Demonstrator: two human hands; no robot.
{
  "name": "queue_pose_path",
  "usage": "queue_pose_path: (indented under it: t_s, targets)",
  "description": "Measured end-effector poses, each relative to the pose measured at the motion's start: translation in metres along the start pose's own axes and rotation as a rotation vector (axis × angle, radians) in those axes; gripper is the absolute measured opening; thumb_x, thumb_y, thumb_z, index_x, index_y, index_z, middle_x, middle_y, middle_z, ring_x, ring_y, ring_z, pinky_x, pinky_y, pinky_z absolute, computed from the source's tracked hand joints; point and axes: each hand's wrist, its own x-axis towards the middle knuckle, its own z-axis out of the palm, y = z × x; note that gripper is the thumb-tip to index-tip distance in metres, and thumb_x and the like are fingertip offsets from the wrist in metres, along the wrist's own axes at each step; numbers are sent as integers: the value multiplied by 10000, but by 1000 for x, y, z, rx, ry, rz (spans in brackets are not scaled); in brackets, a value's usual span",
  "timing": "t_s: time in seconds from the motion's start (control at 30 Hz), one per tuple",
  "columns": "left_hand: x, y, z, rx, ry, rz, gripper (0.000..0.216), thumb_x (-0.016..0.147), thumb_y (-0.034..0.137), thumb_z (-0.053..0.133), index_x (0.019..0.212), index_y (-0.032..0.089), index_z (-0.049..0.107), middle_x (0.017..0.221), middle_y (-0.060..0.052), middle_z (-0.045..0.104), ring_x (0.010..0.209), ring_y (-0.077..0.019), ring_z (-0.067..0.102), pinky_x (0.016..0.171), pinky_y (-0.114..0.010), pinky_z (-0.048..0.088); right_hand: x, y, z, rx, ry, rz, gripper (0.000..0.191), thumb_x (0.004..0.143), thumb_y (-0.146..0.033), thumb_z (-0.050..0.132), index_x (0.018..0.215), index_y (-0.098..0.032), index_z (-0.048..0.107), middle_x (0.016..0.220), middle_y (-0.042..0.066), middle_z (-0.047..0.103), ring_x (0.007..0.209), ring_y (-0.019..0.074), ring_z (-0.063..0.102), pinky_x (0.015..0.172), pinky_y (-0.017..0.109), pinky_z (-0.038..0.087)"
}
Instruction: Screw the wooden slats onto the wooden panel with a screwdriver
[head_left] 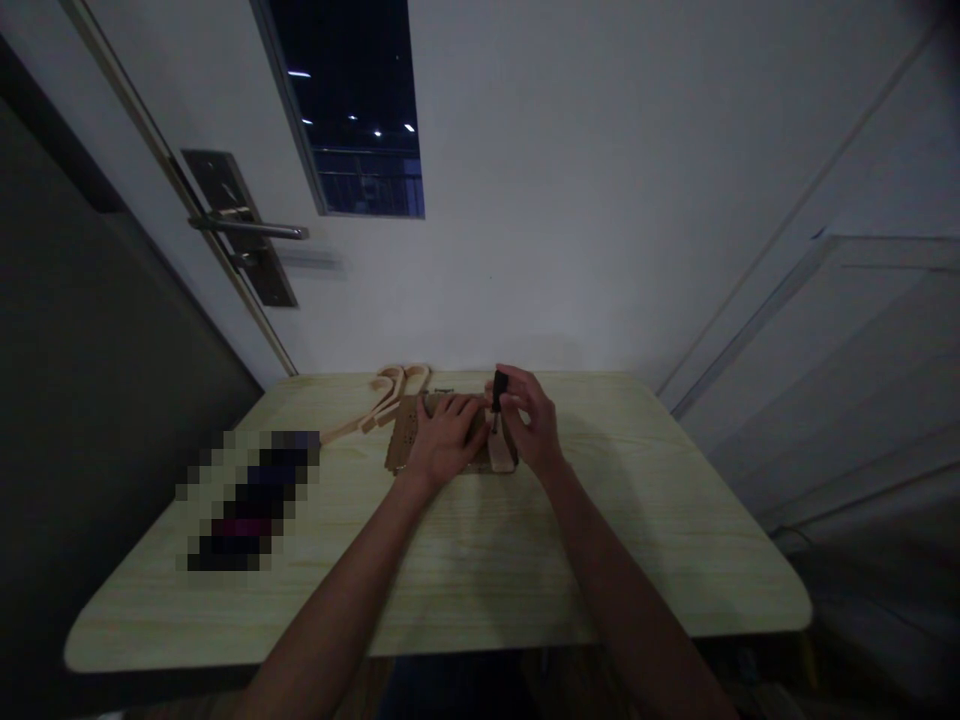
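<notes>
My right hand (531,415) grips the black handle of a screwdriver (500,386), held nearly upright. Its metal shaft points down at a pale wooden piece (501,455); whether the tip touches it is too small to tell. That piece lies on the right part of a brown cardboard sheet (403,430), whose left part is dotted with small holes. My left hand (448,435) lies on the cardboard with its fingers spread, its fingertips near the wooden piece. What is under the palm is hidden.
Several curved wooden hook-shaped pieces (386,395) lie behind and left of the cardboard. Small dark items (444,390) sit behind it. A pixelated dark object (259,500) is on the table (637,560) at left. A white door with a metal handle (255,229) stands behind.
</notes>
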Motion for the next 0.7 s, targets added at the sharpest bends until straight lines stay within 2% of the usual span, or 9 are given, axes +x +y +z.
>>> queue_pose_path:
  t_s: [0.3, 0.5, 0.6, 0.7]
  targets:
    - [0, 1, 0, 9, -11, -2, 338, 971, 433, 362, 1253, 280, 471, 1343, -70, 548, 1285, -279, 428, 1083, -704, 154, 1, 10, 3, -98, 94, -3, 360, 802, -390, 685, 1133, -286, 588, 903, 22, 635, 709, 134, 619, 592, 267, 554]
    - [0, 1, -1, -5, -6, 2, 331, 974, 422, 366, 1257, 278, 460, 1334, -59, 555, 1272, -269, 443, 1082, -722, 129, -1, 3, 1, -4, 17, -15, 326, 904, -388, 539, 1211, -276, 540, 1123, 71, 638, 944, 168, 650, 725, 301, 577]
    - [0, 0, 0, 2, 7, 10, 320, 972, 414, 379, 1251, 280, 459, 1330, -52, 559, 1267, -265, 450, 1081, -726, 127, -1, 3, 1, 32, -18, 18, 340, 904, -365, 546, 1233, -286, 522, 1027, 51, 676, 849, 154, 678, 735, 314, 575]
    - [0, 0, 2, 12, 10, 11, 324, 971, 415, 384, 1255, 278, 459, 1328, -55, 561, 1270, -271, 448, 1073, -733, 137, 0, 7, 2, -26, 47, 23, 331, 845, -347, 636, 1163, -290, 564, 954, 28, 650, 734, 134, 652, 645, 284, 563]
